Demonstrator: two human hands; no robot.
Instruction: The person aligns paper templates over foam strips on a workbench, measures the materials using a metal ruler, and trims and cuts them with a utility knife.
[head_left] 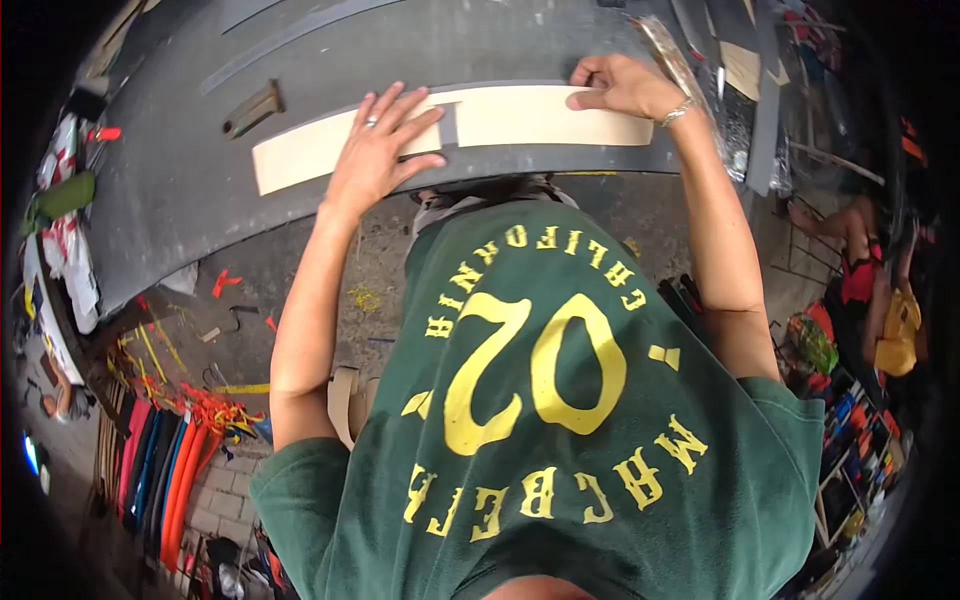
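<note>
Two cream strips lie end to end on a dark strip on the grey table, a short dark gap between them. My left hand (385,150), fingers spread, rests flat over the inner part of the left cream strip (295,155). At the far edge of the right cream strip (545,117), near its right end, my right hand (610,90) has its thumb on the strip and its fingers curled; whether they grip the edge is hard to make out.
A metal tool (254,110) lies on the grey table (190,170) to the left. Clear wrapping (672,58) and dark strips (765,120) are at the right. Other people sit at both sides. Coloured rolls (180,490) stand at lower left.
</note>
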